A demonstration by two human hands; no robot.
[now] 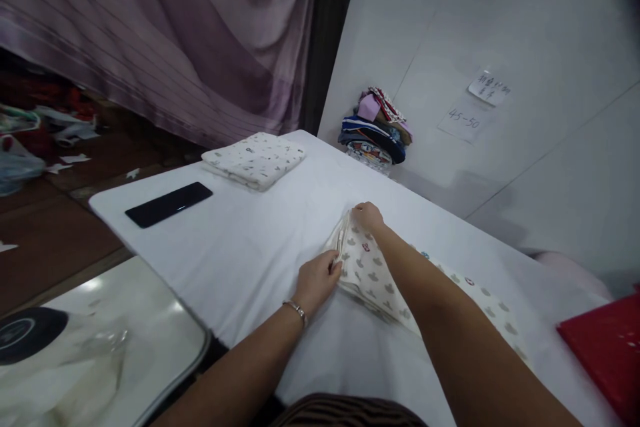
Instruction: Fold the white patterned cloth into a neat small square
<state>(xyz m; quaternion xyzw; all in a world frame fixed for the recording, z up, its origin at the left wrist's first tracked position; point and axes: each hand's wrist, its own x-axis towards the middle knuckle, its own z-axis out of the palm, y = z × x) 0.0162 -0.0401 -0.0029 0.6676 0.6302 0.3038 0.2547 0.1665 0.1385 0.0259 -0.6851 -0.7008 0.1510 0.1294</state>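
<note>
The fingers of the left hand [316, 283] and the right hand [369, 217] pinched the layered left end of the cloth [373, 273], the left on its near edge, the right at the far corner. The cloth was on the desk [260, 233], its long axis running off to the right of the fingers and passing beneath the right forearm [435, 300], which was nearer its trailing length.
</note>
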